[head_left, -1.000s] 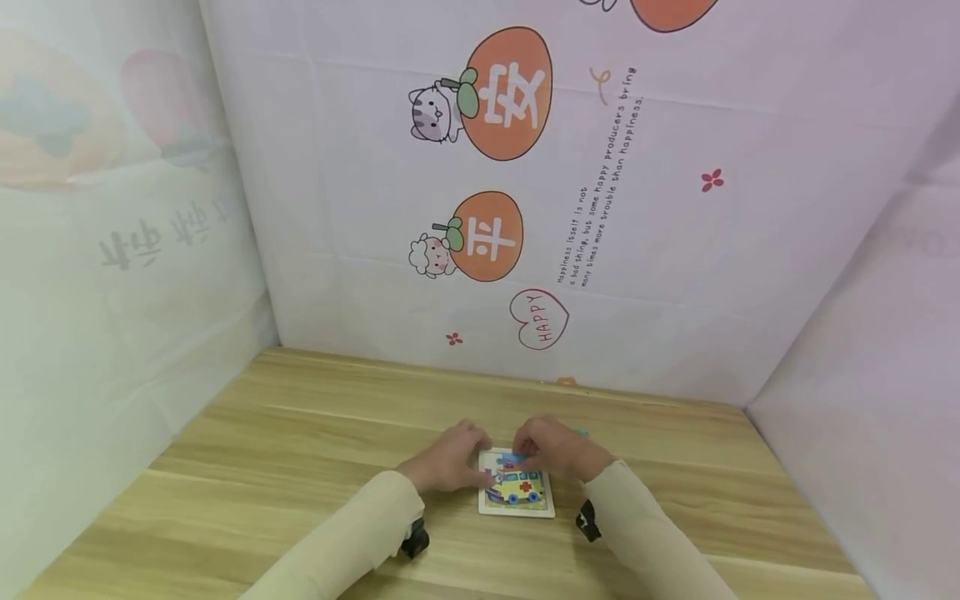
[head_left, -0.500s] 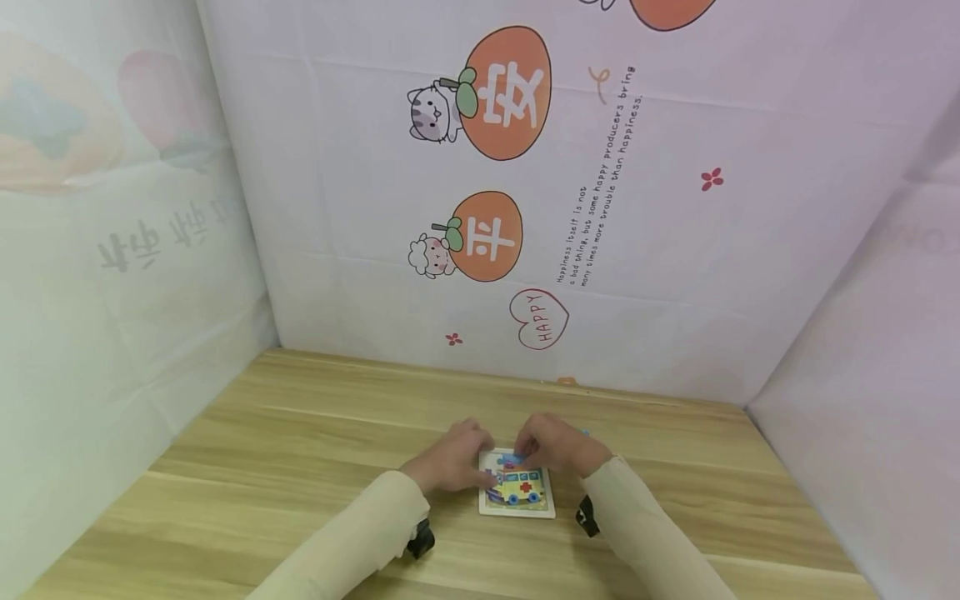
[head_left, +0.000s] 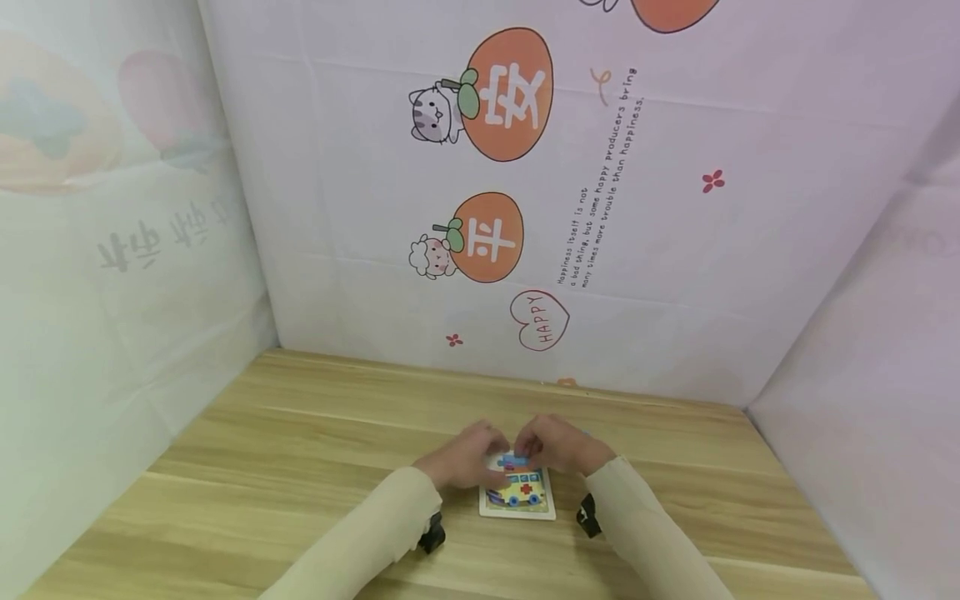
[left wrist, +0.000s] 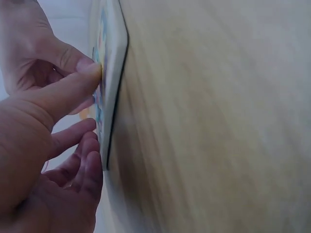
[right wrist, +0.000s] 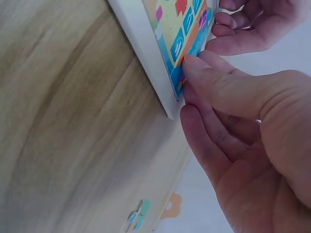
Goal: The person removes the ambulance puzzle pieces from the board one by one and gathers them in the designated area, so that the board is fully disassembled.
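Note:
A small jigsaw puzzle [head_left: 525,490] with a yellow ambulance picture lies in its white frame [head_left: 517,514] on the table. My left hand [head_left: 467,457] reaches over its left side, the thumb [left wrist: 82,87] on the picture and the other fingers bent along the far rim. At the far right corner, my right hand [head_left: 558,444] pinches a blue-edged puzzle piece [right wrist: 179,90] between thumb [right wrist: 199,68] and fingers, close against the picture. Its fingers partly cover that corner. Both hands' fingertips are close together in both wrist views.
A loose green and blue puzzle piece [right wrist: 141,213] lies on the wooden table [head_left: 337,467] beyond the right hand, mostly hidden in the head view. White printed cloth [head_left: 360,208] walls the table at the back and both sides.
My left hand has shifted right from the frame's left edge, farther over the puzzle, closer to the right hand. My right hand has stayed at the far right corner.

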Demonstrator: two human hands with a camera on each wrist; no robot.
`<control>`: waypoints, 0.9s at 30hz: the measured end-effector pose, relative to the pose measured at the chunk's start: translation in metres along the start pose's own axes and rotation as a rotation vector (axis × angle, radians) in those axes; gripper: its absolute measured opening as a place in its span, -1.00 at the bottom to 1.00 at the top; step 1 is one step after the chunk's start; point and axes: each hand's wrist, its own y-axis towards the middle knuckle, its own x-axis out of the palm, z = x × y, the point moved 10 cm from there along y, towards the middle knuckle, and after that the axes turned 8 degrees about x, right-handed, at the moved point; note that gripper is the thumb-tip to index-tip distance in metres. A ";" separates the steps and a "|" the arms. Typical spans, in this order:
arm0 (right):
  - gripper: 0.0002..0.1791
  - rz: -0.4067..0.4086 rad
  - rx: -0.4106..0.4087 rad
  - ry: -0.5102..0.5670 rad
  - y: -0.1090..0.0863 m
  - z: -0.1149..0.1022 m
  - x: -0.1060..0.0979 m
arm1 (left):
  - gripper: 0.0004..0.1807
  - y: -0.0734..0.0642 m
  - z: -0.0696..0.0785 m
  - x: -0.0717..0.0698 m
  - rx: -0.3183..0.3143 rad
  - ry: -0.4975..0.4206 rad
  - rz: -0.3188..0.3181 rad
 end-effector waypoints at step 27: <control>-0.92 0.029 0.059 0.010 0.005 0.007 -0.003 | -0.43 0.000 -0.002 0.001 -0.015 -0.032 0.003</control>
